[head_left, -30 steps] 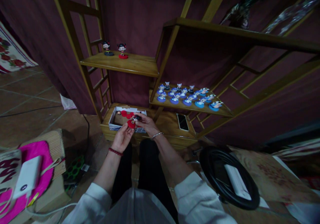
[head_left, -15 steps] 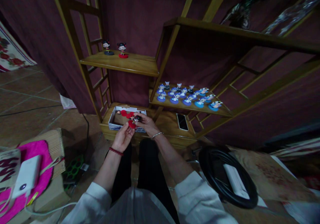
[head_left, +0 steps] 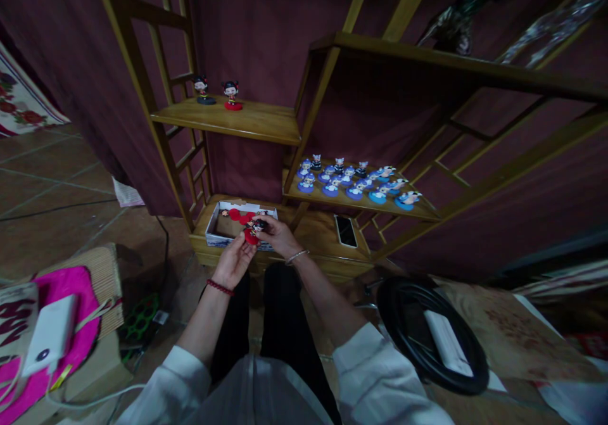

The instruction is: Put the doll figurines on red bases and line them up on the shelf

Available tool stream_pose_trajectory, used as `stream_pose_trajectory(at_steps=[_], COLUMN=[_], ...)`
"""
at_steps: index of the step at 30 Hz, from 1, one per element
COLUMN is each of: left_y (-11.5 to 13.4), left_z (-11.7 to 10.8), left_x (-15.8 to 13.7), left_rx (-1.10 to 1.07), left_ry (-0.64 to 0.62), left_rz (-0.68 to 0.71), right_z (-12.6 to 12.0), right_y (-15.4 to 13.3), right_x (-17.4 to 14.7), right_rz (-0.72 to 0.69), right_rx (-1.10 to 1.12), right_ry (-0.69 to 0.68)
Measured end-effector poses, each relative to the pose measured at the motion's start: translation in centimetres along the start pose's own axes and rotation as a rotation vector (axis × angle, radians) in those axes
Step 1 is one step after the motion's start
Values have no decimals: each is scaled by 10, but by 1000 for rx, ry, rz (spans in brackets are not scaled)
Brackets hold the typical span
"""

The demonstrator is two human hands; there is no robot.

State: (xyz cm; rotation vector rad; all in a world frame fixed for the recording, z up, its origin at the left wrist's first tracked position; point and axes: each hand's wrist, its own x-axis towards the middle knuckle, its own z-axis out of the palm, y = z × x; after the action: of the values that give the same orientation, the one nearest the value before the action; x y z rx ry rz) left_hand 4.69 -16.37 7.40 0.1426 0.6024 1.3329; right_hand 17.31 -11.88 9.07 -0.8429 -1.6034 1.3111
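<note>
Between my hands is a small figurine (head_left: 258, 227) with black hair and a round red base. My left hand (head_left: 236, 259) grips the base from below, its fingers closed on the rim. From the right, my right hand (head_left: 279, 235) pinches the figurine's upper part. Just behind them stands an open cardboard box (head_left: 217, 241) with red bases and other figurines inside, partly hidden by my hands. Two similar figurines stand upright on the upper left shelf (head_left: 270, 121): one on a dark base (head_left: 204, 100), one on a red base (head_left: 233, 106).
Several blue and purple figurines (head_left: 331, 187) stand in rows on the right middle shelf. A phone (head_left: 346, 231) lies on the cabinet's lower board. At right is a coiled black hose (head_left: 387, 323); at left, a white power bank (head_left: 50, 336) rests on pink cloth (head_left: 85, 285).
Almost nothing differs. Both hands keep hold of the figurine in front of the box, and the view has shifted very slightly.
</note>
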Motion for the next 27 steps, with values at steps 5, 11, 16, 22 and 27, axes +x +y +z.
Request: stream_pose_trajectory(at_steps=[5,11,16,22,27], left_y=[-1,-1,-2,-1,-2], left_z=[-1,0,0,3,2], left_x=[1,0,0,-4,-5], left_rx=[2,9,27,33,63], left_ry=[3,-19,-45,-23,-39], left_rz=[6,4,11,-10,-21], right_z=[2,-1,0,0,-4], right_y=[0,-7,-12,-11,-11], right_x=[0,-1,-2,-3,-2], right_rz=[-18,-35,-31,-56,-97], right_rx=[-62,-93,-126,-156,-198], right_ry=[19,-28,-38,-89,-165])
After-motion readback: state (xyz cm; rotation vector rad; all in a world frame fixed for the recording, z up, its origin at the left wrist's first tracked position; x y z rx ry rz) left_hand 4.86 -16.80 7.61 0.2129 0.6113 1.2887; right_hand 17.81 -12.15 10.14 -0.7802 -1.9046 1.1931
